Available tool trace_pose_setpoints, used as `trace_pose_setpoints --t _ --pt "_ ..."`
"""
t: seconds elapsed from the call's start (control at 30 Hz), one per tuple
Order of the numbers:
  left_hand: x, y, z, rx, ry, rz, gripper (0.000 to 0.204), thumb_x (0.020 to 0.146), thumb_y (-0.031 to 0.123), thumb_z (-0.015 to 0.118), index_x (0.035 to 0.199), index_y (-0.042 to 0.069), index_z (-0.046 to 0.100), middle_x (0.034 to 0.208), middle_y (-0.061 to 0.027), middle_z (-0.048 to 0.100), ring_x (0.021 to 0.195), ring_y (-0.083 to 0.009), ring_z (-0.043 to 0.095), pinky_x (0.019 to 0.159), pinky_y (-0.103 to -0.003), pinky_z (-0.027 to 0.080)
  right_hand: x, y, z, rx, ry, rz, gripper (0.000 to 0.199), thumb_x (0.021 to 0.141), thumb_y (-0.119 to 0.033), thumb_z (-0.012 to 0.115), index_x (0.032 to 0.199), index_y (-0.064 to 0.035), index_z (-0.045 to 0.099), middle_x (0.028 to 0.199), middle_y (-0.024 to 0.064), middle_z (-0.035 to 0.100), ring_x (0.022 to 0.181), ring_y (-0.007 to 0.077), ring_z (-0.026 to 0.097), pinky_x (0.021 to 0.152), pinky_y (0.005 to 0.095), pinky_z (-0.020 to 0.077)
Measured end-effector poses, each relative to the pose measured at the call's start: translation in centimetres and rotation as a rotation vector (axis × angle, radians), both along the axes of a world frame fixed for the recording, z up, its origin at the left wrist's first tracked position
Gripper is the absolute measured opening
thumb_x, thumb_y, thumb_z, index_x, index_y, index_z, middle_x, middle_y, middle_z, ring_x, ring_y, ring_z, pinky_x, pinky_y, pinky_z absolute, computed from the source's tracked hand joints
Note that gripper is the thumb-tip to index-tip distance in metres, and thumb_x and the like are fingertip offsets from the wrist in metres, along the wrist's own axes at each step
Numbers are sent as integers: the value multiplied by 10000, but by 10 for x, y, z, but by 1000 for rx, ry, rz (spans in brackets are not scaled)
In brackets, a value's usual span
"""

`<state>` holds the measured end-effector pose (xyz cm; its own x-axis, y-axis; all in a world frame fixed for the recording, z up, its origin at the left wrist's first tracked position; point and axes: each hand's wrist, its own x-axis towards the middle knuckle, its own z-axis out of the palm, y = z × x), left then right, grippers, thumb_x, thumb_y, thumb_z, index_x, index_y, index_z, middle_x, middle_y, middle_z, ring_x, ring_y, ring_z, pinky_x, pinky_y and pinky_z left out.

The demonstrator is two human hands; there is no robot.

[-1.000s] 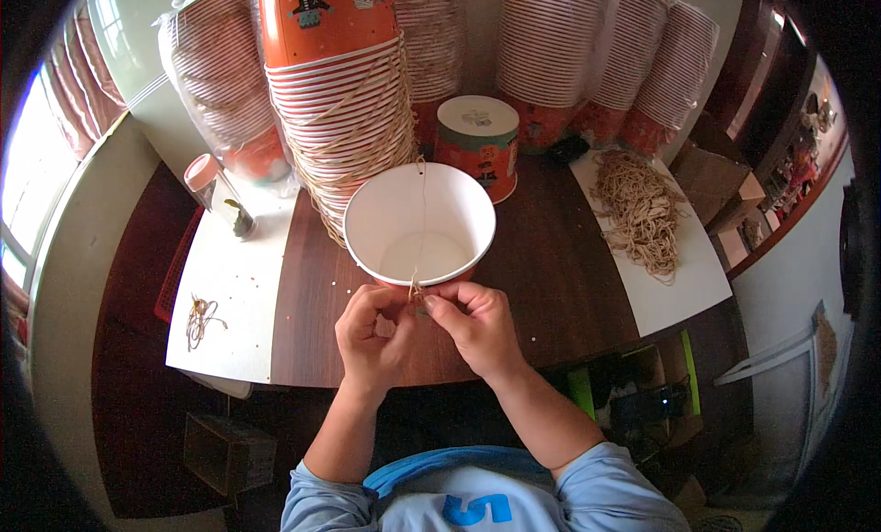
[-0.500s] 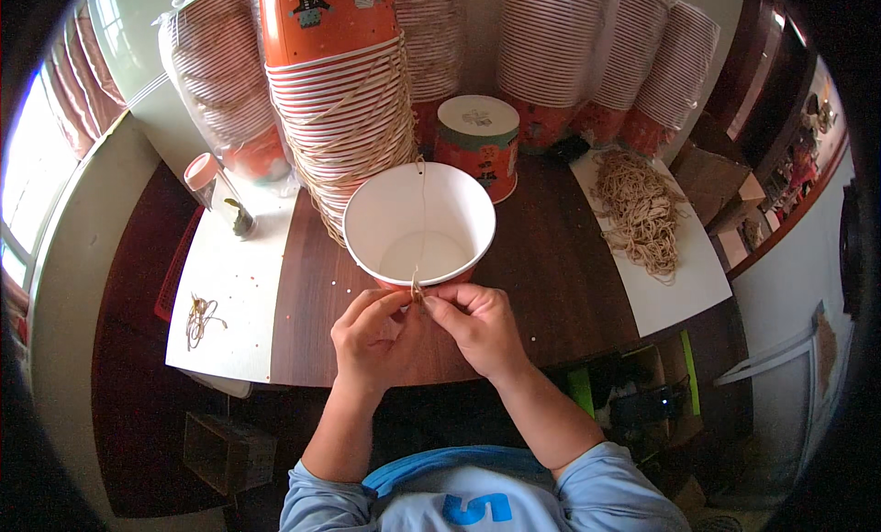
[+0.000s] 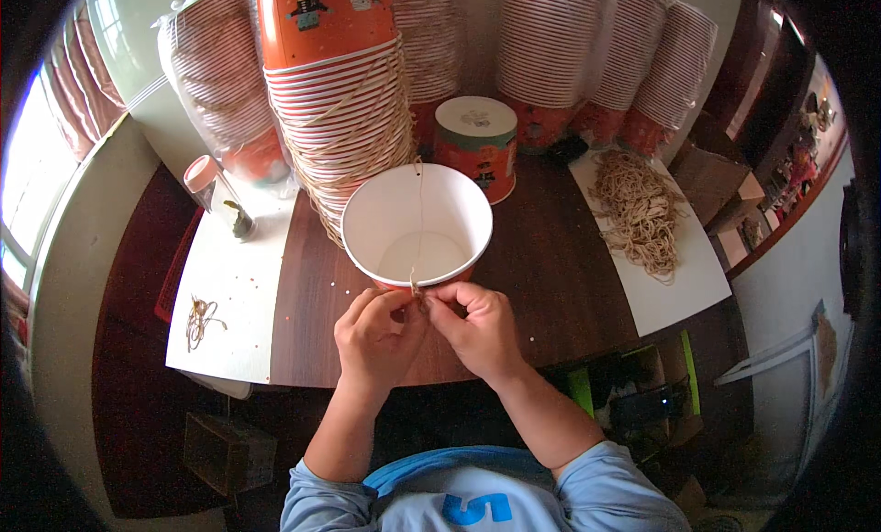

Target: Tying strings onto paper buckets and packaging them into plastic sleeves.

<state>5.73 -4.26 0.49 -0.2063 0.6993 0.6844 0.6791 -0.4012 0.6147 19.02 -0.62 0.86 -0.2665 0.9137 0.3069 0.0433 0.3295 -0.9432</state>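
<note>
A paper bucket (image 3: 418, 224), white inside and orange outside, stands upright on the brown table in front of me. Thin twine (image 3: 421, 206) runs from a hole in its far rim across the opening to the near rim. There my left hand (image 3: 378, 335) and my right hand (image 3: 477, 330) meet just below the rim, thumbs and fingertips pinched together on the twine. The exact knot or loop between the fingertips is mostly hidden by them.
Left of the bucket towers a stack of nested buckets (image 3: 340, 110) strung with twine. Behind stands an upturned bucket (image 3: 475, 146), with plastic-wrapped stacks (image 3: 551, 55) farther back. A twine heap (image 3: 638, 211) lies right; a clear jar (image 3: 220, 197) and small twine bundle (image 3: 204, 323) lie left.
My fingertips have shifted very slightly at the near rim, still pinching the twine. The bucket has moved a tiny bit left.
</note>
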Motion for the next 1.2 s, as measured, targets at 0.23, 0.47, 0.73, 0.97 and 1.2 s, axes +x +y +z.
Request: trace_pose_setpoints --t 0.23,0.47,0.73,0.97,1.2 --pt "-7 2 -6 -175 -401 -144 48 782 -35 639 830 -36 637 758 -25 639 640 -59 561 564 -189 450 0 2 -4 25 42 -9 89 825 -93 639 835 -10 667 725 31 673 640 35 559 571 214 453" --pt "-9 -2 -2 -283 -622 -263 58 814 -16 614 854 -50 639 787 -21 633 689 -60 563 607 -184 452 0 1 -3 52 3 2 95 826 -99 635 857 -15 665 750 45 678 658 54 585 587 222 467" --pt "-3 -1 2 -113 -251 -130 77 739 -64 647 816 -68 638 783 -77 637 702 -99 597 643 -209 480 -1 -1 0 180 -41 -17 96 821 -76 635 876 1 653 798 84 673 691 97 618 599 235 484" --pt "0 -2 9 -75 -109 -48 58 755 -58 645 813 -54 642 742 -58 642 667 -93 599 615 -215 487 -1 2 -5 195 -52 -56 66 812 -46 633 844 12 640 790 88 665 663 101 610 561 237 478" --pt "-11 -1 2 -315 -621 -270 58 822 11 635 851 -37 647 747 -26 644 635 -63 573 557 -185 456 1 2 -2 255 -75 -58 82 817 -67 632 856 4 649 772 77 663 649 88 597 552 235 469"
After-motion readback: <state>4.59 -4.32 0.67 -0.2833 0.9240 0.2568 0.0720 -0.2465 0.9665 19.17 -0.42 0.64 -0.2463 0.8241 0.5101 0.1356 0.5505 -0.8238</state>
